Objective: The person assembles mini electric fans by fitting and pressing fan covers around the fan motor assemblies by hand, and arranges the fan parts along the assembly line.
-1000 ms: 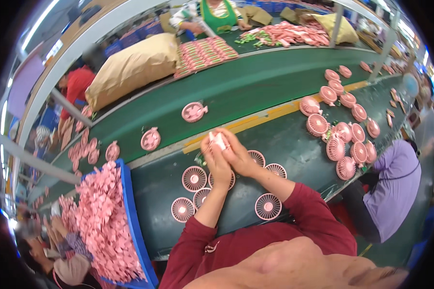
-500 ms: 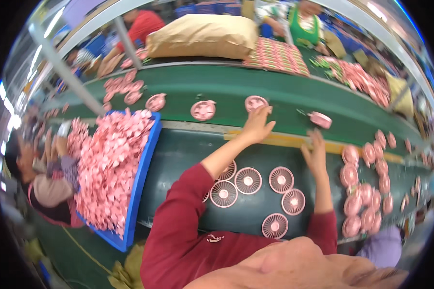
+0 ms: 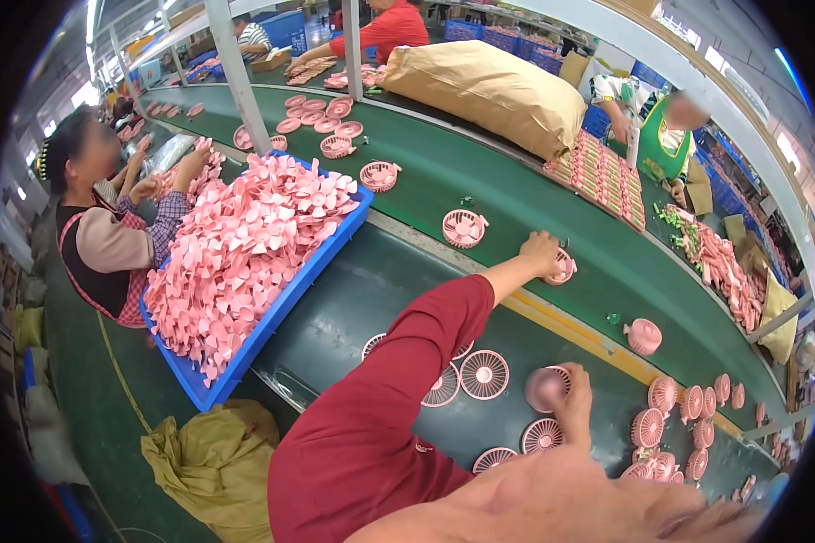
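Observation:
My left hand [image 3: 540, 254] reaches over the work surface onto the green belt, its fingers curled over the rim of a pink round fan housing [image 3: 564, 269]. Nearer to me, my right hand [image 3: 574, 404] grips a pink round fan cover [image 3: 545, 390], blurred by motion; its forearm is mostly hidden. Beside it lie pink spoked fan grilles, one [image 3: 484, 374] to the left and another [image 3: 541, 436] just below. Further fan housings sit on the belt, one [image 3: 465, 228] left of my left hand and one [image 3: 644, 336] to its right.
A blue tray [image 3: 285, 330] heaped with pink fan blades [image 3: 244, 244] stands at left, a co-worker [image 3: 100, 226] behind it. Pink housings [image 3: 647, 427] cluster at right. Across the belt are a large brown sack [image 3: 484, 86] and co-workers. A yellow-green cloth bag [image 3: 213, 462] lies low at left.
The view has swung, shifting the scene. My right hand has come back from the belt to the grilles and closed on a fan cover. My left hand remains at a housing on the belt.

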Action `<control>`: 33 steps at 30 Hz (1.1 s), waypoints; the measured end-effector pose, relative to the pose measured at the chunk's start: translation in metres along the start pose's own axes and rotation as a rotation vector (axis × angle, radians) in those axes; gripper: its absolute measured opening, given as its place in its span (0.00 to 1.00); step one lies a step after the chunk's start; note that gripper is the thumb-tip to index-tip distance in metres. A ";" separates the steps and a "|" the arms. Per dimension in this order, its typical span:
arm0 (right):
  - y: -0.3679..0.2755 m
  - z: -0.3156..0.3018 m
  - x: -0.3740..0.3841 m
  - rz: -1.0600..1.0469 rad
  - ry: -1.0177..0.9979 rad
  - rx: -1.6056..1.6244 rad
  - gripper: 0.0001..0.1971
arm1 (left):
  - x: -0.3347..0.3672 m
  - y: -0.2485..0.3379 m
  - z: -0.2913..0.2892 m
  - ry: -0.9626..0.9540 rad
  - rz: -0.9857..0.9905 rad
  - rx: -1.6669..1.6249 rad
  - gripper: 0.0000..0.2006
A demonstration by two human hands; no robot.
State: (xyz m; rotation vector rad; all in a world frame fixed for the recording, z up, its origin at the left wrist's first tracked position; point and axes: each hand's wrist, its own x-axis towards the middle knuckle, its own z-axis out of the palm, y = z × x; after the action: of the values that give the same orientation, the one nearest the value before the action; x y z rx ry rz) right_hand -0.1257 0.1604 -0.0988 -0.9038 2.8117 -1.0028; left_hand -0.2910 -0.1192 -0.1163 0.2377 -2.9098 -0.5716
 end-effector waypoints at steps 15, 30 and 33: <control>-0.042 -0.011 0.071 -0.350 0.706 0.274 0.12 | -0.109 0.001 0.004 0.263 -0.036 -1.181 0.17; -0.062 0.033 0.058 -0.504 0.390 0.068 0.27 | -0.178 0.036 -0.021 -0.348 -0.412 -2.253 0.20; -0.061 0.035 0.062 -0.445 0.296 -0.002 0.35 | -0.178 0.031 -0.012 -0.239 -0.381 -2.247 0.19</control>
State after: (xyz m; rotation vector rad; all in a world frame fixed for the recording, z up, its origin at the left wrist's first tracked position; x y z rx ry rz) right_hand -0.1382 0.0692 -0.0807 -1.5478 2.9026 -1.2729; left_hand -0.1189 -0.0617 -0.1169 0.2788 -0.7204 -3.0789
